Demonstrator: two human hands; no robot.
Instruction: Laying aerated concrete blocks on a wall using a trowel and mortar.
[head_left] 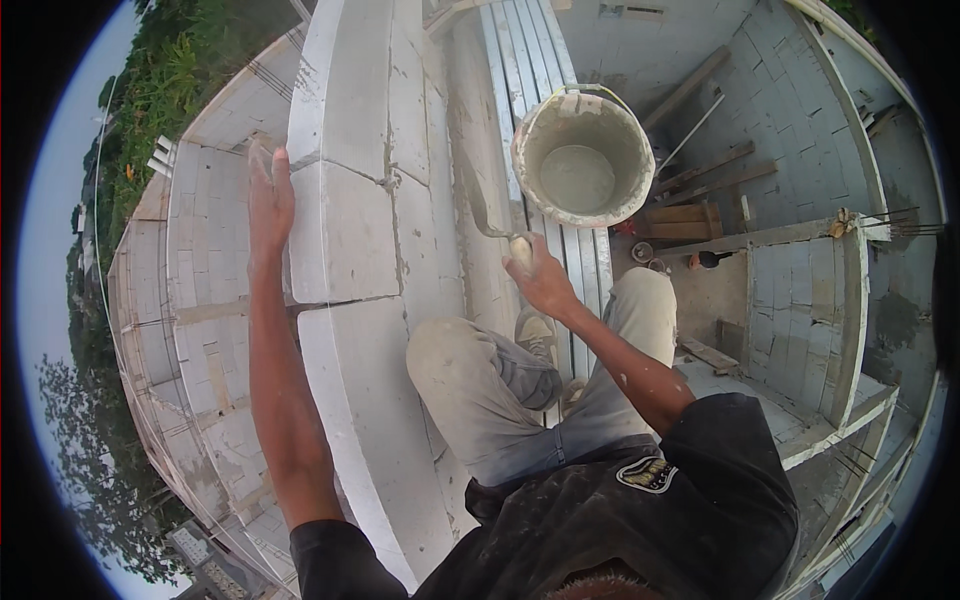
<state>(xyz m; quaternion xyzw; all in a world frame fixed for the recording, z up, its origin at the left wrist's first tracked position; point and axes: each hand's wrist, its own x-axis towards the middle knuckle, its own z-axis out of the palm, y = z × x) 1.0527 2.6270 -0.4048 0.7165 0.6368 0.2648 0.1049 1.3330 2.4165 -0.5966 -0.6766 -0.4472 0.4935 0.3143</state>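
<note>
My left hand (pixel 270 195) is at the outer side of a pale block wall, fingers stretched out beside a light grey block (pixel 350 235). Whether its palm presses on the block's face is hard to tell. My right hand (pixel 543 277) is closed around the light handle of a trowel (pixel 476 200), whose narrow mortar-smeared blade points away from me along the wall's inner side. Just beyond this hand stands a mortar-crusted bucket (pixel 527 160) with a wire handle and wet grey mortar (pixel 577 180) inside. Dark joints separate the blocks.
Under my feet and the bucket run long metal planks (pixel 592 285). To the right, the drop opens onto a lower room with timber boards (pixel 715 175) and a concrete beam (pixel 760 238). Rebar ends (pixel 900 222) stick out at far right. Trees (pixel 190 75) rise beyond the left side.
</note>
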